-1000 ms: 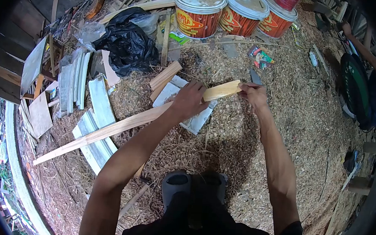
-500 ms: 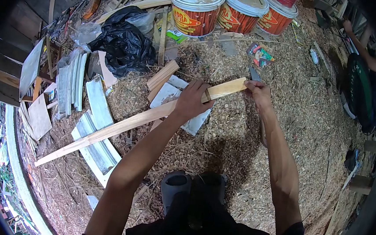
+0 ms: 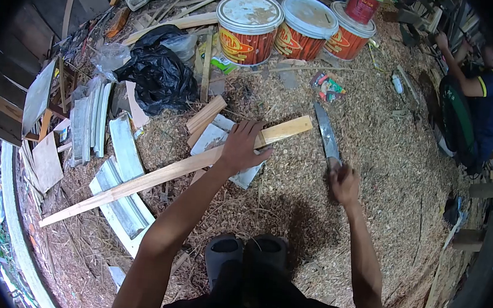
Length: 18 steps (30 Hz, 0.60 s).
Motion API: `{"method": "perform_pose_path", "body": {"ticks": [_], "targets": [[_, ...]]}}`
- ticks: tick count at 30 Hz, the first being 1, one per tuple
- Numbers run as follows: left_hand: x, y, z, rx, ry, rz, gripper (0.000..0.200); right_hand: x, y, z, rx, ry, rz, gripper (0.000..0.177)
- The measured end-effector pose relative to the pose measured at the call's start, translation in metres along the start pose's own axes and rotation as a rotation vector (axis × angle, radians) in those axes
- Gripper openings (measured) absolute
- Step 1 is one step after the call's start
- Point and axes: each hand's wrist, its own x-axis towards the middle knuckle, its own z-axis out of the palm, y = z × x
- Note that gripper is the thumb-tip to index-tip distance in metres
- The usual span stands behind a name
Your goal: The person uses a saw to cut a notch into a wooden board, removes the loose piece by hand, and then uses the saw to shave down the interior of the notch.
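A long, pale wooden strip [image 3: 158, 175] lies slanted from the lower left to the middle, with a darker mark near its right end. My left hand [image 3: 243, 147] grips it near that end, fingers over the top and thumb on the near side. Under the strip there is a whitish worn board [image 3: 248, 177], and a short wood block [image 3: 207, 114] rests beside it. To the right, my right hand [image 3: 345, 185] is closed around the handle of a large knife [image 3: 327, 136]. Its long blade points away from me, apart from the strip's end.
Lidded paint buckets [image 3: 249, 30] stand at the back, beside a black plastic bag [image 3: 161, 69]. White moulding pieces [image 3: 123, 193] lie at left. Wood shavings [image 3: 391, 223] cover the ground around my feet. A co-worker [image 3: 476, 108] sits or crouches at the far right.
My right hand has let go of the strip's right end and moved down to the knife's handle. My left hand stays on the strip. The view has shifted slightly.
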Motion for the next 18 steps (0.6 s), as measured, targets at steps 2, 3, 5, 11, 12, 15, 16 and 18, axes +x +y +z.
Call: {"method": "perform_pose_path", "body": {"ticks": [2, 3, 5, 11, 12, 15, 16, 18], "targets": [[-0.002, 0.001, -0.006, -0.017, 0.019, 0.017, 0.049, -0.017, 0.002, -0.002, -0.09, -0.028, -0.046, 0.045], [-0.003, -0.003, -0.006, -0.011, 0.021, 0.016, 0.049, -0.02, 0.0, -0.003, -0.176, -0.062, -0.088, 0.049], [-0.01, -0.013, -0.005, -0.029, 0.057, -0.007, 0.035, -0.025, -0.005, -0.004, -0.197, -0.113, -0.029, 0.049], [-0.016, -0.02, -0.005, -0.015, 0.154, -0.178, 0.023, -0.049, 0.009, -0.006, -0.368, -0.165, 0.001, 0.047], [-0.017, -0.021, -0.003, -0.002, 0.17, -0.169, 0.022, -0.05, 0.008, -0.008, -0.276, -0.203, -0.055, 0.046], [-0.016, -0.021, 0.004, -0.056, 0.095, -0.22, 0.022, -0.052, -0.002, -0.029, 0.171, -0.232, 0.157, 0.043], [-0.016, -0.018, 0.005, -0.054, 0.097, -0.225, 0.022, -0.054, -0.012, -0.042, 0.48, -0.25, 0.326, 0.042], [-0.015, -0.013, 0.006, -0.048, 0.093, -0.203, 0.02, -0.059, -0.044, -0.055, 0.767, -0.11, 0.397, 0.037]]}}
